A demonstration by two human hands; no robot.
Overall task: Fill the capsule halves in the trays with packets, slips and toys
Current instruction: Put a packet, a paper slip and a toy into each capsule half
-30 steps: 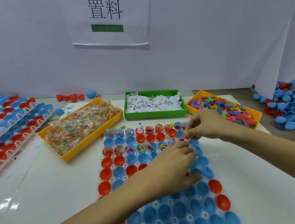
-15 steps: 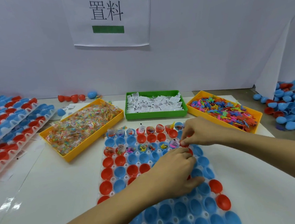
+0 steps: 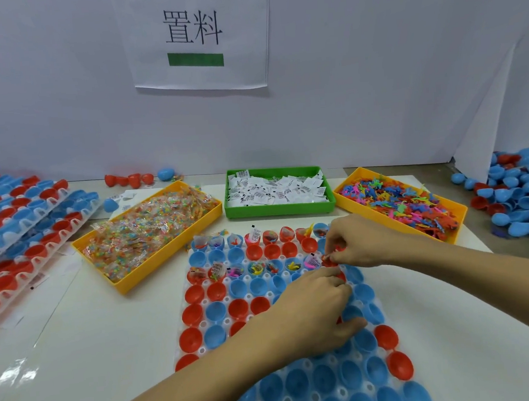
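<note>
A clear tray [image 3: 203, 323] of red and blue capsule halves lies in front of me. Its far row and third row hold packets, slips and toys. My right hand [image 3: 358, 243] pinches a small red piece over the red half [image 3: 326, 262] at the right end of the third row. My left hand [image 3: 313, 313] rests on the middle of the tray with its fingers curled down; what it holds is hidden. Behind the tray stand a yellow bin of packets [image 3: 167, 265], a green bin of white slips [image 3: 276, 210] and a yellow bin of toys [image 3: 385, 217].
Stacked trays of capsule halves [image 3: 21, 219] lie at the left. A heap of loose blue and red halves [image 3: 525, 189] sits at the right. A few loose halves [image 3: 128, 179] lie by the white wall, which bears a paper sign [image 3: 196, 38].
My right hand has come down and toward me, from the tray's far rows to the right end of the third row. My left hand has barely moved.
</note>
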